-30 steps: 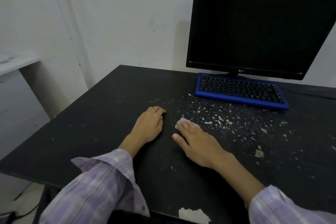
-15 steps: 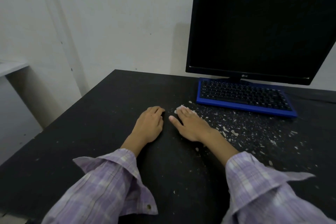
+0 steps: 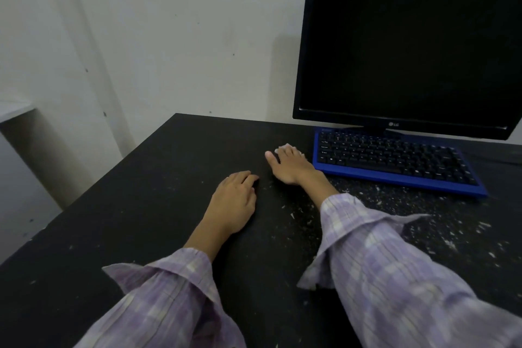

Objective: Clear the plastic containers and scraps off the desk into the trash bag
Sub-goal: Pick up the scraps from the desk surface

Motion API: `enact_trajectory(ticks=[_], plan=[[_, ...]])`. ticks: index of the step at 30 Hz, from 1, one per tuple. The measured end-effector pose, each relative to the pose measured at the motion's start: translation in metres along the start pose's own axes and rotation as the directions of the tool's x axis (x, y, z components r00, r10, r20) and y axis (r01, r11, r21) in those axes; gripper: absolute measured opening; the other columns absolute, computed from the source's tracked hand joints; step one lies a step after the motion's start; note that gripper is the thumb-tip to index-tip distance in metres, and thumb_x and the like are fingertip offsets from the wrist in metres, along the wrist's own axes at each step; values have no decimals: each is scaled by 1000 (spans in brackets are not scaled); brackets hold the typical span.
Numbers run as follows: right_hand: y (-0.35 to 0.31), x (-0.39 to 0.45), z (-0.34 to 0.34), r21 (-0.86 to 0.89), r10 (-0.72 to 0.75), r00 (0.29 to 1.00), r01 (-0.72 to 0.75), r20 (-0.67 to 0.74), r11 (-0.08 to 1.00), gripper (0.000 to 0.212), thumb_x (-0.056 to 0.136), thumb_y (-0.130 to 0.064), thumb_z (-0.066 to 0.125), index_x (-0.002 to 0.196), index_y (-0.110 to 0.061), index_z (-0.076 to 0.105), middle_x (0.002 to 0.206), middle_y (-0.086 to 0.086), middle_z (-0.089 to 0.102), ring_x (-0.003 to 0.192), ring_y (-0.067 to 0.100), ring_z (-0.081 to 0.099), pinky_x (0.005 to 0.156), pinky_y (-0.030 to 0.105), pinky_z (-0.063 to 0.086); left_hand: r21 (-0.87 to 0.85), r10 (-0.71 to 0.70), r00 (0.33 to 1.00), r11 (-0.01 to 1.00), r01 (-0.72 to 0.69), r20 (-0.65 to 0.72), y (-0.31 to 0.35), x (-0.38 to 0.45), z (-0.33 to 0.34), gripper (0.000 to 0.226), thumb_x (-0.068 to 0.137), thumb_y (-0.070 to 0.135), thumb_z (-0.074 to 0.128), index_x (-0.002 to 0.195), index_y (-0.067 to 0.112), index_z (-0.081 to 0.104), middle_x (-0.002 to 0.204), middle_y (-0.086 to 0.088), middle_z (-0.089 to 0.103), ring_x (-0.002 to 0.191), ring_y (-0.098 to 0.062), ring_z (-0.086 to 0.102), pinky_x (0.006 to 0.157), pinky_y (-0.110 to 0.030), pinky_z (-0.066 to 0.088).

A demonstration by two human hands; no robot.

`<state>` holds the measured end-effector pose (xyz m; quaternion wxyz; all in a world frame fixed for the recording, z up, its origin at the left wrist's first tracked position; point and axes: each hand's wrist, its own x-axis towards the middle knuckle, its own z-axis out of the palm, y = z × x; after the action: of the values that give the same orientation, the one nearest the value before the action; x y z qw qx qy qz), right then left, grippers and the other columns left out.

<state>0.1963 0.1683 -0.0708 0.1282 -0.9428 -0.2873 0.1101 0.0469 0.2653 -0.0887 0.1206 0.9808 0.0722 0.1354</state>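
The right hand (image 3: 291, 165) is lying flat on the desk (image 3: 147, 206) just left of the keyboard (image 3: 395, 159), its fingers straight and pressing down on a small white wad (image 3: 285, 147) whose edge is peeking out past the fingertips. What the wad is made of, tissue or cloth, I cannot tell. It is probably being used as a wiper, since a flat palm spreads pressure over it and lets it drag fine bits along the dark top. The left hand (image 3: 236, 200) is resting on the desk nearer the person than the keyboard and to its left, holding nothing, with the fingers loosely bent; it seems to be steadying the body while the other arm is reaching.

The scraps (image 3: 423, 223) are lying scattered in front of the keyboard, on the side nearest the person, thinning out toward the desk's right edge. The stretch left of the keyboard is looking almost bare. No plastic containers and no trash bag are showing in this view, so where they are cannot be said. The monitor (image 3: 406, 51) is standing dark just behind the keyboard.

Against the earlier frames, the right hand and its wad are now sitting much closer to the keyboard's left end, having travelled away from the person across the littered patch. The left hand is staying where it was. The larger flakes seen before in front of the keyboard are now partly hidden under the right sleeve (image 3: 395, 263). Judging by this, the wiping is well under way but far from done.
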Motion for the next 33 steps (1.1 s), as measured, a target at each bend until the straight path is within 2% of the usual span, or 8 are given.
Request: enact_trajectory(ticks=[4,7,10,13,17,22,28,33], plan=[[-7,-18,-3,0,-221,975,221,26,975,54,102,-42,22,147,-14,27,158,6,19,146,21,14,116,43,11,-3,6,1000,1000,-6,-6,1,0,-1,41,98,22,36,139,16,40,145,-3,40,135,-16,35,112,-28,24],[-13,-40,1,17,-308,945,308,105,951,51,104,-38,18,150,-15,22,159,2,12,147,19,9,117,41,8,-18,-19,1000,1000,19,-7,1,-1,1,42,97,24,38,138,15,40,144,-4,43,133,-15,37,112,-29,27],[-6,-27,5,0,-199,979,200,38,980,57,100,-48,19,146,-15,29,156,5,20,145,27,15,116,47,15,0,-96,995,995,96,-23,1,-1,2,44,97,30,38,138,13,40,144,-6,42,134,-17,37,113,-33,29],[-2,-4,7,-52,41,999,-42,-15,998,75,96,-58,17,151,-6,11,159,17,2,147,31,1,118,44,6,49,-163,986,985,164,-19,2,-1,2,47,97,35,36,139,13,39,145,-6,40,135,-20,35,114,-39,28],[-9,24,3,-2,127,991,-127,-43,992,79,96,-59,12,150,-1,6,158,20,-1,147,32,-2,118,43,2,56,-172,985,983,173,-19,3,1,2,46,97,35,35,138,14,38,144,-6,40,134,-20,35,113,-40,28],[-32,32,-10,59,-135,991,134,22,989,49,102,-33,20,139,-6,38,150,15,31,141,32,27,113,45,21,55,-165,986,985,166,-27,1,1,4,46,97,35,35,137,14,39,144,-5,40,135,-19,34,115,-39,26],[-38,-1,7,110,-457,884,446,97,888,49,104,-38,11,147,-25,30,158,-7,18,146,9,12,116,31,5,42,-135,987,989,139,-86,-1,1,6,35,94,33,38,121,15,51,126,-3,54,118,-17,47,105,-36,36],[-2,-18,-4,25,-308,949,307,70,951,52,103,-42,10,150,-25,19,159,-5,12,146,11,10,116,33,7,47,-155,987,987,157,-42,2,0,2,44,96,35,36,134,13,42,140,-6,44,131,-19,39,112,-39,30]])
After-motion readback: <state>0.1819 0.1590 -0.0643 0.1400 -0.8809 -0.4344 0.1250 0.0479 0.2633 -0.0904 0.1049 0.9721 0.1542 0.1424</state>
